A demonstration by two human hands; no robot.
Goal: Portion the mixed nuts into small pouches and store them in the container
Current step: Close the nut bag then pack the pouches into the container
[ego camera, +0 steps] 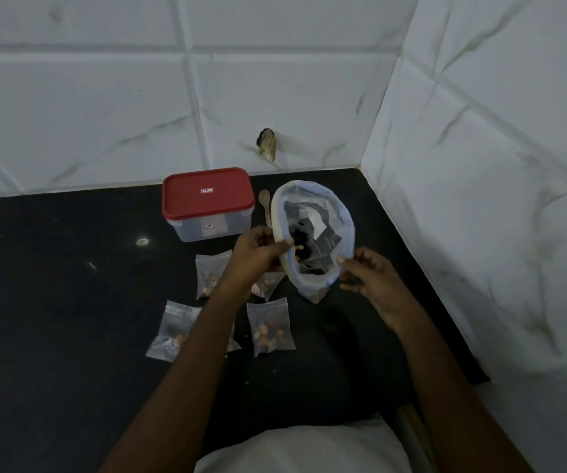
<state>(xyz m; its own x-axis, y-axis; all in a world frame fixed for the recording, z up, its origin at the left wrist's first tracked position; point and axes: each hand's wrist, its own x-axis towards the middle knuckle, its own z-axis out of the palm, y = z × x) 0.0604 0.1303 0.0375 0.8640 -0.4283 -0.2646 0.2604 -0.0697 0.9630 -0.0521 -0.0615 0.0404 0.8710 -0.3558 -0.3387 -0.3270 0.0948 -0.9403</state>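
Both hands' fingers pinch the open nut bag's rim.

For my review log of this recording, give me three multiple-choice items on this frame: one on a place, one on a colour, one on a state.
1. Where does the wooden spoon lie?
A. Between the container and the large bag
B. Inside the container
C. On the small pouches

2. What colour is the lid of the container?
A. Blue
B. Red
C. White

3. What is the state of the large bag?
A. Sealed flat on the counter
B. Held with its mouth open
C. Inside the container

Answers:
1. A, the spoon rests on the dark counter right of the container and left of the bag.
2. B, the lid is red and sits on the clear box.
3. B, the left hand and right hand grip the rim on either side, and the mouth gapes toward the camera.
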